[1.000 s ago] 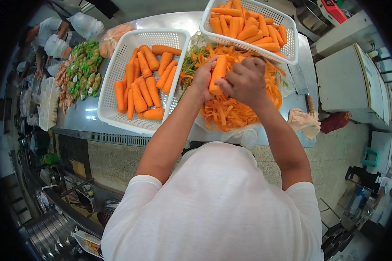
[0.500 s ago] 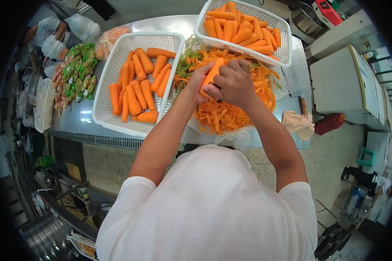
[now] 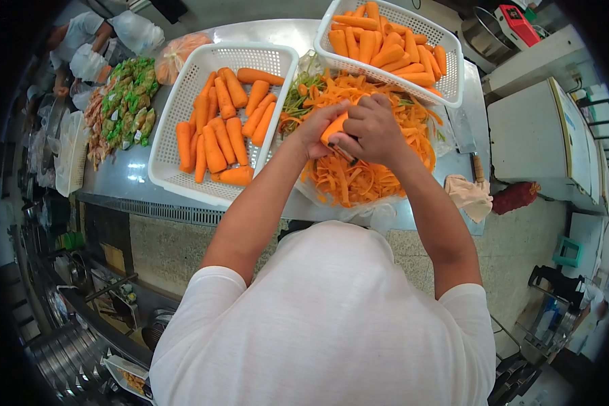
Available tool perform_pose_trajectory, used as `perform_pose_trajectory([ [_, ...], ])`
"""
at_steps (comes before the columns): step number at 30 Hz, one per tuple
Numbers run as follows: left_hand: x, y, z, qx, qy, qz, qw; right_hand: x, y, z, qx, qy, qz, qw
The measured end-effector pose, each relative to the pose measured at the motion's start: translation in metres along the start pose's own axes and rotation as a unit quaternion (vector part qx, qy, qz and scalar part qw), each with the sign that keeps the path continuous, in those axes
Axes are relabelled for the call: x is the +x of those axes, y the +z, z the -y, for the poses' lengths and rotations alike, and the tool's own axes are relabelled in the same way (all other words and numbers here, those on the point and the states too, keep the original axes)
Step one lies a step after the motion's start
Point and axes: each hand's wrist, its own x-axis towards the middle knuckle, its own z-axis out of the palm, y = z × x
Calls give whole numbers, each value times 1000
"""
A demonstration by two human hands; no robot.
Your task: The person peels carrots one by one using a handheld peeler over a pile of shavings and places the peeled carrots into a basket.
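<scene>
My left hand (image 3: 314,130) is closed round a carrot (image 3: 334,127) above a heap of orange peelings (image 3: 358,179). Against the same carrot, my right hand (image 3: 371,130) is closed on a small dark-edged tool (image 3: 344,153), probably a peeler, mostly hidden by the fingers. Left of my hands, a white perforated basket (image 3: 172,139) holds several carrots without tops. A second white basket (image 3: 451,81) of carrots stands beyond the heap, to the right. Green stems (image 3: 295,101) lie at the heap's left side.
A cleaver (image 3: 463,132) and a cloth (image 3: 468,196) lie on the metal table's right side. Green and brown bagged produce (image 3: 130,101) sits at the left, near another person (image 3: 81,40). A red sack (image 3: 515,197) is beyond the right edge.
My hands have turned the carrot so less of it shows, and the tool sits lower on it. The whole view has shifted slightly, with the baskets appearing further right.
</scene>
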Motion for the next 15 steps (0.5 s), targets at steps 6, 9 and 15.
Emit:
perform_pose_trajectory([
  [6,-1,-14,3,-6,59,69,996,-19,-6,-17,41,113,-71,990],
  [9,-2,-11,-2,-20,63,103,992,-18,-16,-9,-11,132,-64,989],
  [15,-13,41,0,-80,44,-76,993,0,-8,8,-18,59,-78,995],
])
